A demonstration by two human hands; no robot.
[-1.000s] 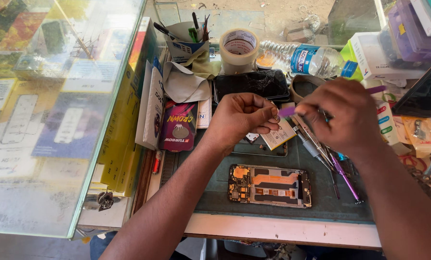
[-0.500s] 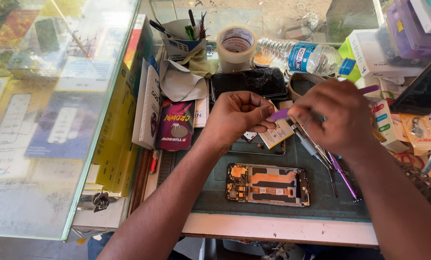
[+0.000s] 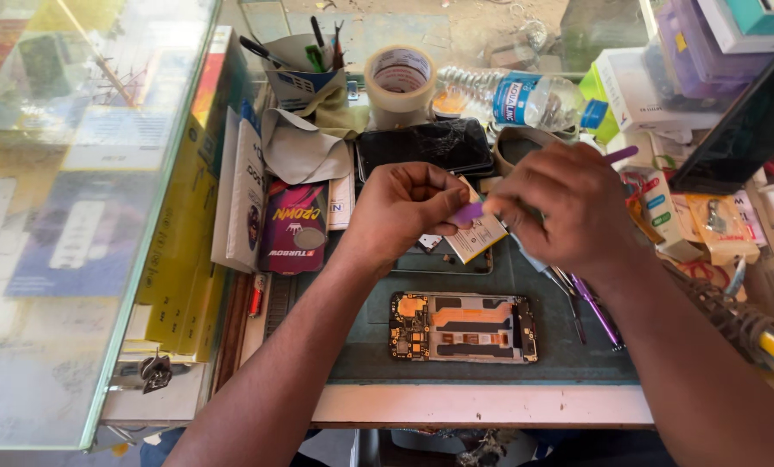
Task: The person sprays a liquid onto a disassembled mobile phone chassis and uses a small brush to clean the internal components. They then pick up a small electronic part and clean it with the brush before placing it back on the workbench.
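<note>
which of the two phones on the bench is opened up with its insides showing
The opened phone on the green mat, nearest the bench edge, shows bare circuitry. The black phone behind the hands is closed, its glass cracked.

Phone-repair stall; opened phone (image 3: 463, 326); glass counter (image 3: 84, 216)

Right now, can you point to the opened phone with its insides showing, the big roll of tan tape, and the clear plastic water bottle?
Opened phone with its insides showing (image 3: 463, 326): head view, middle of its frame.
Big roll of tan tape (image 3: 400, 86): head view, front wall.
Clear plastic water bottle (image 3: 512, 98): head view, its label.
</note>
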